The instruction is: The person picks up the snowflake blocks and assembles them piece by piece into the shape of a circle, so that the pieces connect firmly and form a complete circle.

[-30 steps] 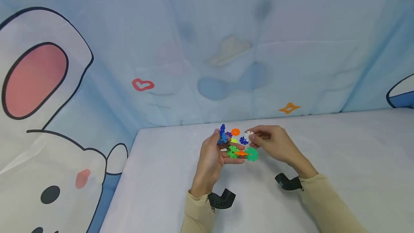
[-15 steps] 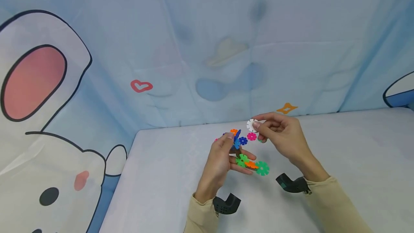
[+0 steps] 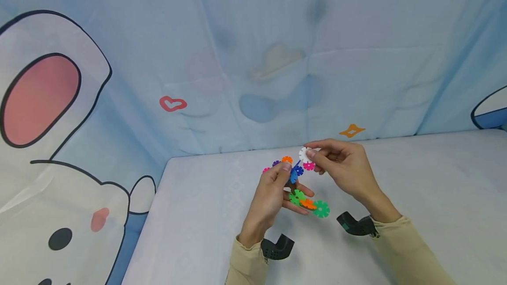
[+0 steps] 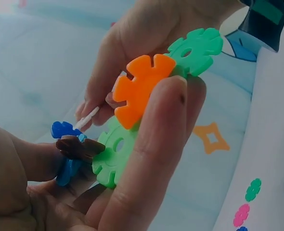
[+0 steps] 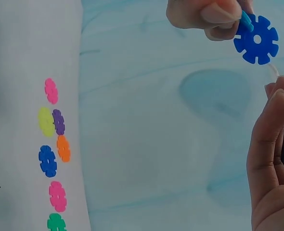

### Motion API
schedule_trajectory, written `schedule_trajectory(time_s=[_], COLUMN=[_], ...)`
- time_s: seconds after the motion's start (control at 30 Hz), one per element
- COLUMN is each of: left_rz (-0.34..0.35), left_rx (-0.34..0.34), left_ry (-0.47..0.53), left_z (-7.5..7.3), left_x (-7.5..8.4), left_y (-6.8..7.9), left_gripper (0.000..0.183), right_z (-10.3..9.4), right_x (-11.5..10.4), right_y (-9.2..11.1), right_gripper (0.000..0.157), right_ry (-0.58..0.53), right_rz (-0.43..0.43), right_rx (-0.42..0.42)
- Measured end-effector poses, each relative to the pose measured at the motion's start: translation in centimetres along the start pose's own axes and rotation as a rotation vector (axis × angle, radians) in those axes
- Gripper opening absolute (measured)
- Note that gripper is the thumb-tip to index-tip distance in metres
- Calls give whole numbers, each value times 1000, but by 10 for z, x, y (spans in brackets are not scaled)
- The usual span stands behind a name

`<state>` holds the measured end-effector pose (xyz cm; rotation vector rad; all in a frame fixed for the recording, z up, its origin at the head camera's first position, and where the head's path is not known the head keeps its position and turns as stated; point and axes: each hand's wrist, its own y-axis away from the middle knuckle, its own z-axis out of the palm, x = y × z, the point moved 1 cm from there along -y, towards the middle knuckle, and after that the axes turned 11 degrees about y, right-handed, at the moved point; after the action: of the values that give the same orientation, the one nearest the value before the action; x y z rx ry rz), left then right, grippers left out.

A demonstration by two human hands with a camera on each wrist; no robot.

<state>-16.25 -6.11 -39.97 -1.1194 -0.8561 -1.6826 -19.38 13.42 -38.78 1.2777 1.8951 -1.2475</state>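
Pale blue backdrop (image 3: 245,25) hung behind a white table (image 3: 190,214), left hand (image 3: 266,197) gripped linked coloured discs (image 3: 308,204), right hand (image 3: 348,168) pinched a white disc (image 3: 303,155) near them.

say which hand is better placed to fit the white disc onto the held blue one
Probably the right hand: it pinches the white disc near the blue disc; the left hand holds the joined discs.

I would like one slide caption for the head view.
The left hand holds a chain of notched discs while the right hand pinches a white disc near the chain's blue end.
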Motion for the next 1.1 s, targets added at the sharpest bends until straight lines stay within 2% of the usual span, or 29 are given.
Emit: schedule_trajectory(time_s=[0.3,0.63,0.87,1.1], left_rz=[4,132,163,190], left_rx=[19,71,99,131], left_ry=[-32,-158,-228,-287], left_z=[2,9,14,16], left_x=[1,4,8,8], left_y=[2,8,11,12], left_gripper=[37,44,36,38], right_z=[2,-1,-2,1], right_x=[-4,-4,-6,-11], right_y=[1,1,2,4], right_gripper=[18,20,19,16], right_ry=[32,-57,-46,-51], right_rz=[-38,-70,-74,-112], right_rx=[21,3,4,41])
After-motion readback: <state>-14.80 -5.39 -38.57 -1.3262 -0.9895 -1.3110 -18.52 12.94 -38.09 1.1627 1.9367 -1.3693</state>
